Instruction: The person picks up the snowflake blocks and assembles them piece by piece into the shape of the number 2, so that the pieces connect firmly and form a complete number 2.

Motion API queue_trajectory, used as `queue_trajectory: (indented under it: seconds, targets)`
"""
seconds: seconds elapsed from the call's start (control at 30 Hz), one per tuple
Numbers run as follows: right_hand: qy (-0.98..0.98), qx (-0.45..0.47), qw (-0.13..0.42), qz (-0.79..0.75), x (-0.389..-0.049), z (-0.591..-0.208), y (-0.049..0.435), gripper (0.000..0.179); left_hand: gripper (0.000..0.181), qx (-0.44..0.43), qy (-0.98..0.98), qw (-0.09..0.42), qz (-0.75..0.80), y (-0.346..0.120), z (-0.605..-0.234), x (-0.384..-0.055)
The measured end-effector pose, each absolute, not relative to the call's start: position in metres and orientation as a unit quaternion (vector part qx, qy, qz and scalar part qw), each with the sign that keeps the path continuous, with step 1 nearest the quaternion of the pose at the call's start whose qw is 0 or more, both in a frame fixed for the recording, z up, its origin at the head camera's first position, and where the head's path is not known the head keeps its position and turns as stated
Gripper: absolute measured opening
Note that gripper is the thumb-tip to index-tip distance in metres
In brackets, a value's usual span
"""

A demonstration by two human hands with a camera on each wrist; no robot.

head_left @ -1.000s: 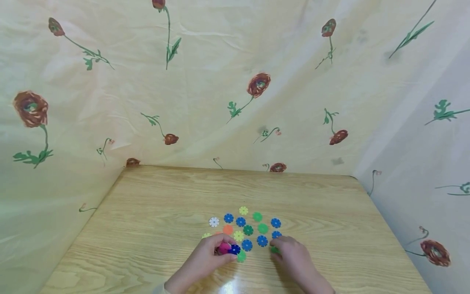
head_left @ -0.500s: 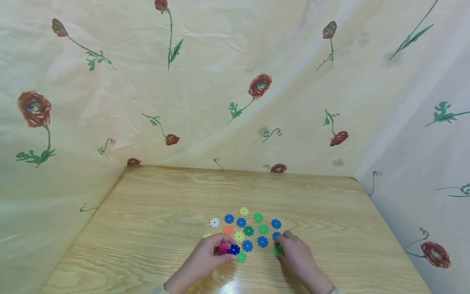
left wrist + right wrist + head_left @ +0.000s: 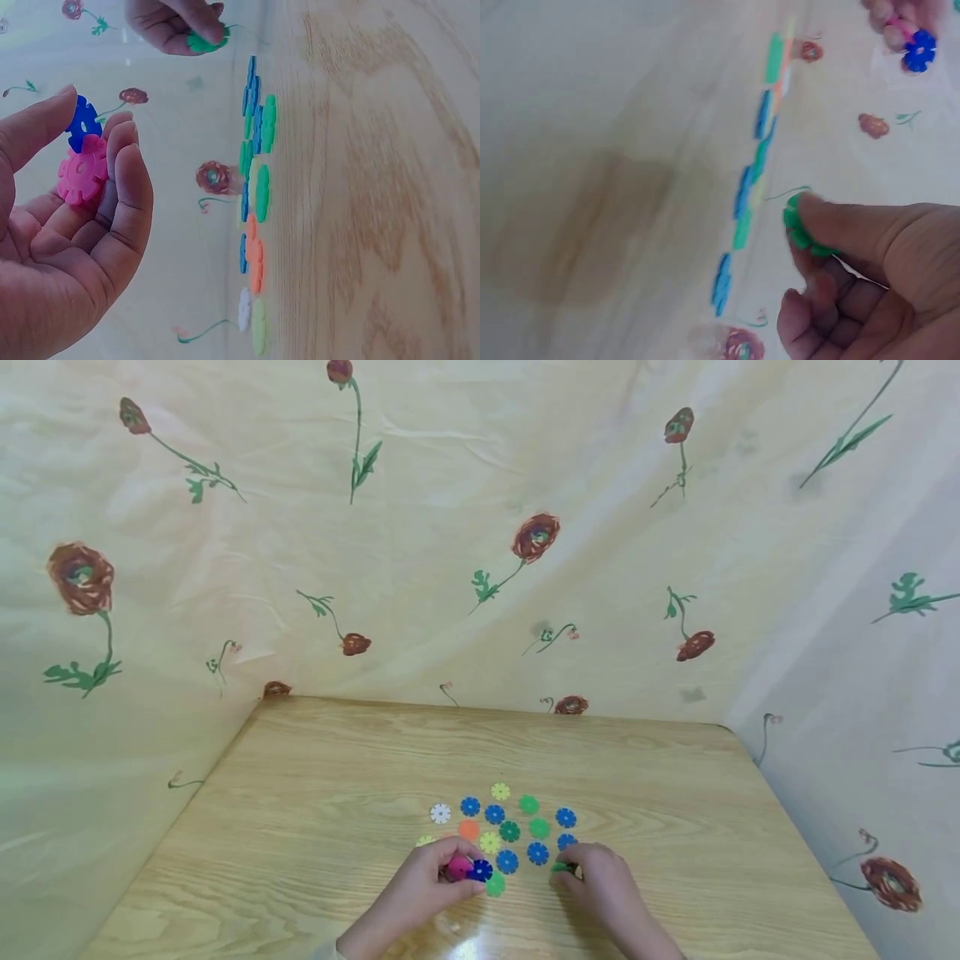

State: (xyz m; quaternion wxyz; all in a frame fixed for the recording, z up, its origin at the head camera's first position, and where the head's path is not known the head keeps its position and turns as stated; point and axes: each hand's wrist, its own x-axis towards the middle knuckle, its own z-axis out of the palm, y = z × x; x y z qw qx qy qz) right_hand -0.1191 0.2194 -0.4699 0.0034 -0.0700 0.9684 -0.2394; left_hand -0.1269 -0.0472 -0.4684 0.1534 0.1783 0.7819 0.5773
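In the head view my left hand (image 3: 420,878) holds a pink notched disc joined to a dark blue one, off the table. The left wrist view shows the pink disc (image 3: 82,172) resting against curled fingers and the blue disc (image 3: 84,126) slotted into its edge, close to the thumb. To the right, my right hand (image 3: 602,881) pinches a green notched disc (image 3: 798,225) between thumb and fingers. That disc is apart from the joined pair and partly covered by the thumb.
Loose flat notched discs lie between and beyond the hands: a white one (image 3: 440,813), an orange one (image 3: 468,830), and several blue, green and yellow. They rest on a wooden table (image 3: 337,768). A flower-printed cloth (image 3: 420,543) hangs behind it and at both sides.
The green disc in the right hand has turned; half a second ago more of its face showed, and now it looks nearly edge-on. The left hand keeps its hold on the joined discs.
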Motion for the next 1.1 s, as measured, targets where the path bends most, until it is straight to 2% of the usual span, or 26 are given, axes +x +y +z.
queue_trajectory:
  seconds: [0.17,0.33,0.4,0.6,1.1]
  targets:
    - [0.926,-0.111,0.043,-0.357,-0.113,-0.462,0.214,0.006,0.023,0.182,0.778,0.154,0.582,-0.047,-0.468,-0.127]
    - [0.900,-0.146,0.073,-0.404,-0.107,-0.453,0.209,0.025,0.025,0.188,0.773,0.149,0.587,-0.046,-0.468,-0.126]
    - [0.893,-0.151,0.076,-0.417,-0.105,-0.450,0.206,0.024,0.025,0.194,0.769,0.145,0.591,-0.045,-0.468,-0.125]
    - [0.881,-0.144,0.056,-0.447,-0.099,-0.443,0.196,0.006,0.026,0.208,0.753,0.138,0.608,-0.042,-0.467,-0.121]
    - [0.890,-0.191,0.013,-0.413,-0.096,-0.447,0.187,0.008,0.025,0.227,0.739,0.134,0.620,-0.037,-0.470,-0.118]
